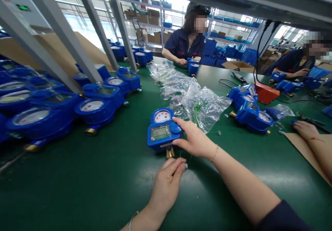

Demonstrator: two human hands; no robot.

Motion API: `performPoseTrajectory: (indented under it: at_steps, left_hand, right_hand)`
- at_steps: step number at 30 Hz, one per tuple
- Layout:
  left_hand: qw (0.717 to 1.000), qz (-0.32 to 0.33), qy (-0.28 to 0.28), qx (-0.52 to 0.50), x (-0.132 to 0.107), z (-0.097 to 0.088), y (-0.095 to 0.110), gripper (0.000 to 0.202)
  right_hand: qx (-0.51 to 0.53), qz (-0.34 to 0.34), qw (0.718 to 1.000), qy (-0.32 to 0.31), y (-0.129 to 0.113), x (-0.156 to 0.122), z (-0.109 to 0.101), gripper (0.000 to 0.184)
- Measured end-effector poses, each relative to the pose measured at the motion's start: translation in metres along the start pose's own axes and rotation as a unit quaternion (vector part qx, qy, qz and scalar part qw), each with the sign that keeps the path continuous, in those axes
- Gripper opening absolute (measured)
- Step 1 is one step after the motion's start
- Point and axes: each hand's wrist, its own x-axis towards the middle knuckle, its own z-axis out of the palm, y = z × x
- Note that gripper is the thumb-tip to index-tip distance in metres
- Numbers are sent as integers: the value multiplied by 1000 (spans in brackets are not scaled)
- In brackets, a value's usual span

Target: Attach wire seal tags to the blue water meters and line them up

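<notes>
A blue water meter (161,134) with a round white dial, a small grey display and a brass pipe end rests on the green table before me. My right hand (195,139) grips its right side, thumb near the lower edge and fingers by the raised round cap. Just below the brass end, my left hand (167,180) is closed in a pinch on a small pale-blue wire seal (185,166), only partly visible between the fingers. Thin wire shows faintly between this hand and the meter.
Several blue meters (100,103) crowd the left side, by grey metal posts (94,23). Clear plastic bags (192,96) with small seals lie beyond my hands. More meters (250,109) and a red-orange box (267,93) are at right. Co-workers (185,44) sit across; another person's hand (306,130) is at right.
</notes>
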Motion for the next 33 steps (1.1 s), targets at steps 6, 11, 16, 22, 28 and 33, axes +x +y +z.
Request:
performPoseTrajectory:
  at_steps: [6, 11, 16, 22, 28, 33]
  left_hand:
    - [989, -91, -22, -119, 1, -2, 5, 23]
    - [943, -155, -7, -295, 8, -1, 7, 22]
    - [944, -149, -30, -292, 12, 2, 9, 20]
    - [950, -148, -31, -275, 12, 2, 7, 20]
    - [955, -170, -44, -240, 12, -4, 9, 26]
    - [952, -197, -56, -225, 13, -5, -4, 39]
  right_hand:
    - [82, 60, 987, 121, 0, -54, 18, 64]
    - [-69, 6, 996, 62, -22, -98, 25, 30]
    - [-194, -45, 979, 37, -24, -96, 31, 12]
    - [-230, -8, 972, 36, -23, -97, 37, 12]
    - [-8, 163, 956, 242, 7, -94, 36, 52]
    - [120, 170, 967, 148, 22, -62, 35, 58]
